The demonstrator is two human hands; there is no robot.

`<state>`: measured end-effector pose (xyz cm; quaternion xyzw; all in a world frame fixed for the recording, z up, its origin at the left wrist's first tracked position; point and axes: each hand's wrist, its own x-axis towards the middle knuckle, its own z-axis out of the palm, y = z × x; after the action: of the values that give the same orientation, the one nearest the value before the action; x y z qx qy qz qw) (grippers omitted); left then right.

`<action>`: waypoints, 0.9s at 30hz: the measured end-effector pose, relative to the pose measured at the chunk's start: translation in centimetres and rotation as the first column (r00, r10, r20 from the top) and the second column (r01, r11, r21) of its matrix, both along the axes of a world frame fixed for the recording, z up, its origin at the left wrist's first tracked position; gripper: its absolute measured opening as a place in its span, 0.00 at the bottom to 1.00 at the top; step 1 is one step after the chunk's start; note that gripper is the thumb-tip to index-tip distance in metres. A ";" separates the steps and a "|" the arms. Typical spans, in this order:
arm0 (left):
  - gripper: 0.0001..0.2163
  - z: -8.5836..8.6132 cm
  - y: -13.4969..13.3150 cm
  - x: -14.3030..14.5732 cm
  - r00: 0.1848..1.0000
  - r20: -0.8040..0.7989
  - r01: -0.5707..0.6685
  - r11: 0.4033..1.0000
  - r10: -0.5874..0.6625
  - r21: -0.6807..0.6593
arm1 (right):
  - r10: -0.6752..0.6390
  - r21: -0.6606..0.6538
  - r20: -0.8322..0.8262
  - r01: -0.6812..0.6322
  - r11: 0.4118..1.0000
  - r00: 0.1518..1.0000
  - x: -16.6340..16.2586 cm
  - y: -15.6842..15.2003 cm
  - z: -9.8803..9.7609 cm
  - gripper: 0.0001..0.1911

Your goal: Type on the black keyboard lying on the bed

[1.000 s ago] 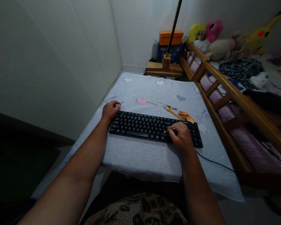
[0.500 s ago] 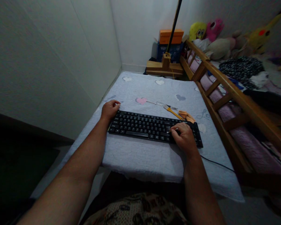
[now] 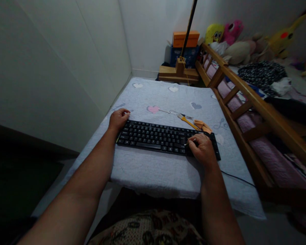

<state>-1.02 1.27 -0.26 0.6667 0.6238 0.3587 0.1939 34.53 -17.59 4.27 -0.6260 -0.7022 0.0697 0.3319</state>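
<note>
A black keyboard (image 3: 153,137) lies flat across the cloth-covered table. At its upper left corner, my left hand (image 3: 118,119) is closed on the edge with curled fingers. My right hand (image 3: 201,145) hovers low over the keyboard's right part, its fingers pinched on a thin cotton swab (image 3: 186,144). The pale tip pokes out to the left, close to the keys right of the letter block; whether it touches them is hard to see. This hand hides part of the number keys. Behind the keyboard lie a brush (image 3: 187,121) with a yellow handle and a folded orange cloth (image 3: 203,126).
Thin metal tools (image 3: 165,111) lie beside the brush. A black cable (image 3: 238,177) trails right from the keyboard. A wooden bed rail (image 3: 260,109) borders the table's right side, and a pale wall panel (image 3: 91,61) stands to the left. Boxes (image 3: 185,39) are stacked behind.
My right hand has shifted slightly to the right over the keyboard, with the swab still pinched. My left hand stays at the same corner.
</note>
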 end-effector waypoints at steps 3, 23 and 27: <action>0.15 0.0 0.1 0.0 1.000 0.000 -0.002 1.000 0.002 0.001 | -0.010 0.004 0.003 0.010 1.000 1.000 0.0 0.0 -0.1 0.08; 0.14 0.0 0.3 0.0 0.999 -0.029 -0.022 1.000 0.022 -0.007 | 0.073 -0.001 -0.006 -0.073 0.997 0.997 -1.1 0.3 -0.3 0.07; 0.15 0.0 0.3 0.1 0.999 -0.033 -0.028 1.000 0.028 -0.009 | 0.081 0.008 -0.015 -0.081 0.997 0.997 -1.3 0.3 -0.3 0.07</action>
<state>-0.96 1.59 -0.28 0.6627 0.6380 0.3473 0.1819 33.23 -17.30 4.02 -0.5950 -0.7248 0.0852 0.3366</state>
